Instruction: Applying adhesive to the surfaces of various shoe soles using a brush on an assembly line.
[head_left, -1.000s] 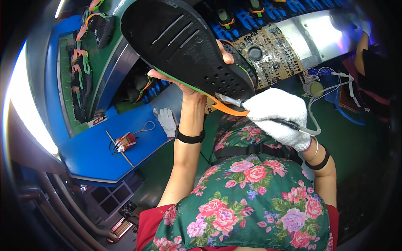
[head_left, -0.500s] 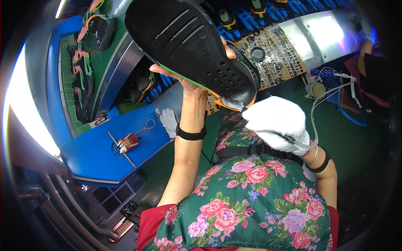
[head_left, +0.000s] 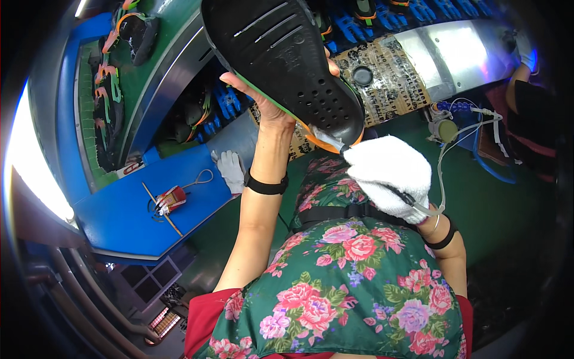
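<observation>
A black shoe is held up with its underside facing me, the toe end up and the heel toward my body. Slots cross its front part, several small round holes dot the heel, and green and orange trim shows along its edge. My left hand, bare, grips it around the middle, thumb at the left side and fingertips at the right. In a white glove, my right hand is closed on a brush fed by a thin clear tube. The bristles touch the orange edge beside the heel.
On the left, a blue table carries a red container with a stick and a white glove. Shoes ride a green conveyor; blue racks hold others. A metal ledge and a valve lie right.
The shoe has turned slightly more upright, its toe end moving right. My gloved hand and the brush have moved a little left and up, the bristles staying at the heel edge.
</observation>
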`<action>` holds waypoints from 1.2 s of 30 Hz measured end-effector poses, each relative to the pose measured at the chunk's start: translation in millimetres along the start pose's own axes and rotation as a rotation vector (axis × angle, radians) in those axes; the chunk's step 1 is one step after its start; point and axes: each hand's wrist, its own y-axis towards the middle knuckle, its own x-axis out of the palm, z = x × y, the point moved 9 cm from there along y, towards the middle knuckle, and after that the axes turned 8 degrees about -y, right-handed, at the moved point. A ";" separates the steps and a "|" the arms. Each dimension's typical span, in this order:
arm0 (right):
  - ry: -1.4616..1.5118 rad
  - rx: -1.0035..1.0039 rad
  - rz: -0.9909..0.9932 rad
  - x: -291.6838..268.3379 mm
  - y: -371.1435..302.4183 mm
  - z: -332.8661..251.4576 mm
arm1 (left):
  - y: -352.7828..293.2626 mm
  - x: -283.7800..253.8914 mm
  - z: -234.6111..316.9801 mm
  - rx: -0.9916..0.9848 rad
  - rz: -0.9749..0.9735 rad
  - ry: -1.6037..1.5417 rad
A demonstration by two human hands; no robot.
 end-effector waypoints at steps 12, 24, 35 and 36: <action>0.487 0.323 0.029 1.7 -20.2 41.9 | 9.9 14.1 -18.2 -0.085 -0.105 -0.052; 0.153 -0.084 -0.206 6.8 -9.5 -2.8 | 0.6 -14.2 -37.1 -0.373 0.164 0.301; 0.224 -0.215 -0.392 14.3 1.6 3.2 | -23.7 -21.1 -69.3 -0.837 0.167 0.312; 0.045 -0.249 -0.377 13.0 -2.7 0.9 | -23.5 -14.2 -75.5 -0.840 0.132 0.300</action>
